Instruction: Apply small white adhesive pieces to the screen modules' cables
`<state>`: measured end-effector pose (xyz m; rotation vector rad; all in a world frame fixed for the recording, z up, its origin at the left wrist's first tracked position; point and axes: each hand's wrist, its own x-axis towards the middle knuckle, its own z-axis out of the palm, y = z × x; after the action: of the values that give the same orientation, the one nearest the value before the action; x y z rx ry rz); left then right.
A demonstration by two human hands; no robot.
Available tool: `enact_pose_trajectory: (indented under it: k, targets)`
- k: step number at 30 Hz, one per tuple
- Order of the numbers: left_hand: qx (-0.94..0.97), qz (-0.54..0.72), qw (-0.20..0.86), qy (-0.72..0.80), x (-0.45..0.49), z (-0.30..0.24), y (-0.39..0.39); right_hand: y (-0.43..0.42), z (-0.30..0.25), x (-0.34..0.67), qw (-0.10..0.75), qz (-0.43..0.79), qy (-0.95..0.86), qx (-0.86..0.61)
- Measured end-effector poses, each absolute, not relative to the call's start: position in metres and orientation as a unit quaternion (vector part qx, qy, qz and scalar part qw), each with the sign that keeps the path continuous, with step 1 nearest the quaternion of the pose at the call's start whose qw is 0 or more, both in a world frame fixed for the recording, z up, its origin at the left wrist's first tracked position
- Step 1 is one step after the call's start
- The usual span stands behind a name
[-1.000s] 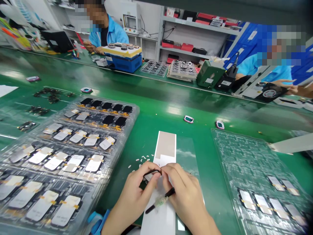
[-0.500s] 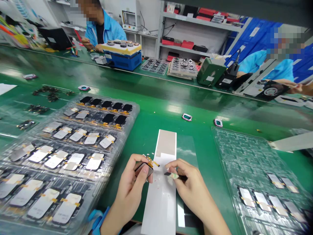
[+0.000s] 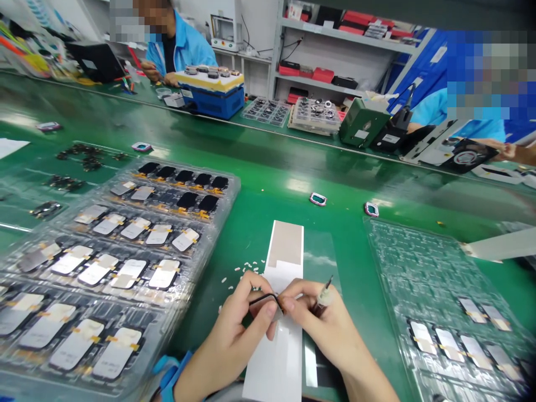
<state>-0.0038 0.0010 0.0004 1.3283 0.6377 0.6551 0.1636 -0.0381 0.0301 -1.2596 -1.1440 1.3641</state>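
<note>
Now right hand [image 3: 329, 318] swinging slim pen-like tool [image 3: 324, 297] upright, gripping it; left hand [image 3: 237, 326] pinching thin black panel edge [image 3: 263, 298] above white liner strip [image 3: 274, 363].

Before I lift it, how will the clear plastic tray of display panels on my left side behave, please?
The clear plastic tray looks thin, so it will probably flex when lifted by one edge. Its many display panels likely make it heavier than the plastic alone. The small orange tabs look delicate, so tilting seems risky.

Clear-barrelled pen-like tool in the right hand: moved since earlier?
Yes: the clear-barrelled pen-like tool now sits right of the long white paper strip, tip up, no longer over it.
</note>
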Motion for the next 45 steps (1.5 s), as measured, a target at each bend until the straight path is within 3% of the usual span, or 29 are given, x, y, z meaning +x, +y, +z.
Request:
enact_pose_trajectory:
  k: [19,45]
  targets:
    - [0.568,0.268,0.725,0.284,-0.005,-0.003,0.000,-0.040,0.018,0.157,0.472,0.417,-0.501,-0.593]
    - [0.609,0.281,0.677,0.303,0.001,-0.005,0.002,-0.033,0.018,0.162,0.469,0.467,-0.476,-0.579]
